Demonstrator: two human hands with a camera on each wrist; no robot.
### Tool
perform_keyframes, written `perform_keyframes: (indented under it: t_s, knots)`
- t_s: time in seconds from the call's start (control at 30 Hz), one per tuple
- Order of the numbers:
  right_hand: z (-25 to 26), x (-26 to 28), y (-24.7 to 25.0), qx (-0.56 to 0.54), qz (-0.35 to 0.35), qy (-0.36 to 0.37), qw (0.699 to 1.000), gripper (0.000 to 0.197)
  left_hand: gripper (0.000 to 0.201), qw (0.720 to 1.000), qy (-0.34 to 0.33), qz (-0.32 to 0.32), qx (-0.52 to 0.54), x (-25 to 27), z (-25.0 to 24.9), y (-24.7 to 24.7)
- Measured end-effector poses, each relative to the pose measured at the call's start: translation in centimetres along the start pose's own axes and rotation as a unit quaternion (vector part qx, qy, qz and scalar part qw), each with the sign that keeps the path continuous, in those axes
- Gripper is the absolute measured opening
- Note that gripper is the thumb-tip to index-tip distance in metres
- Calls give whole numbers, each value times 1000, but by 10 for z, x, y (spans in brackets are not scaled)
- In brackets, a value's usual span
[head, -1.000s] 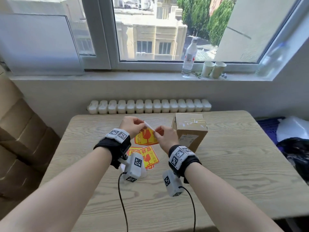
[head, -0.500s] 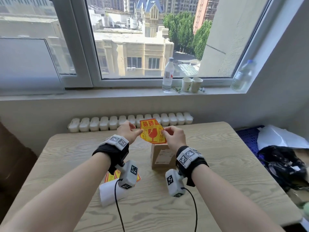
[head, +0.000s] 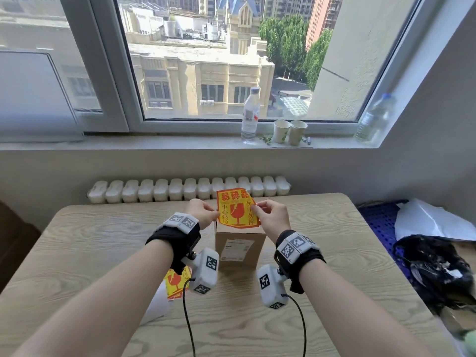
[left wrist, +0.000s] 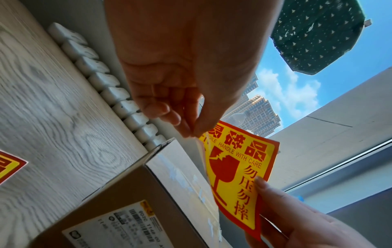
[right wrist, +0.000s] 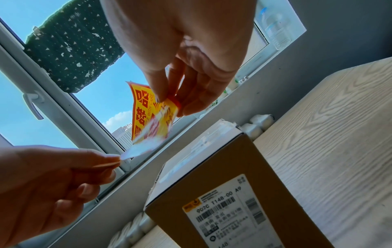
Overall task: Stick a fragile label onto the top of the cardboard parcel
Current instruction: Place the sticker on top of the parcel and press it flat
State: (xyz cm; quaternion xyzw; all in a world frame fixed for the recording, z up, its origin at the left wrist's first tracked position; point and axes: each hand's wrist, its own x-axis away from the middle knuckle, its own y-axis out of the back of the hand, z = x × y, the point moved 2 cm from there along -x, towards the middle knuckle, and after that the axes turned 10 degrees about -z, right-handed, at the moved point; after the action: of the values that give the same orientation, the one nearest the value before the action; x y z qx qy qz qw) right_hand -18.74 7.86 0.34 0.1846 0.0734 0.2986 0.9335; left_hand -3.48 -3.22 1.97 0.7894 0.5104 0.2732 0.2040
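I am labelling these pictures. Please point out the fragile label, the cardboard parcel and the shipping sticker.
fragile label [head: 237, 211]: head view, on the red glass symbol.
cardboard parcel [right wrist: 250, 161]: right wrist view, on its brown side.
shipping sticker [head: 238, 249]: head view, on its white middle.

Sunlit window [head: 206, 60], wooden table [head: 103, 240], radiator [head: 180, 190]

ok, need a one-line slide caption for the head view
Both hands, left hand and right hand, pinch a fragile label above the cardboard parcel on the wooden table.

An upper-floor room in a city: wooden table [head: 103, 243] beneath a window [head: 206, 60] facing apartment buildings.
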Motion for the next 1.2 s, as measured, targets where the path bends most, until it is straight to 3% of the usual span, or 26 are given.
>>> perform_keyframes:
  t_s: [0.2,0.53,1.2]
  knots:
    - [-20,-13,-2,10,2,-34,999,11,20,999,36,0,4,-3,2,-13]
    - [-33,-21,-6,90,-16,-58,994,21,29,996,85,-21,18,-7,9,-29]
    - [-30,-24,-12,175,-1,-57,983,24,24,995,40,-70,-60,-11,16,-41]
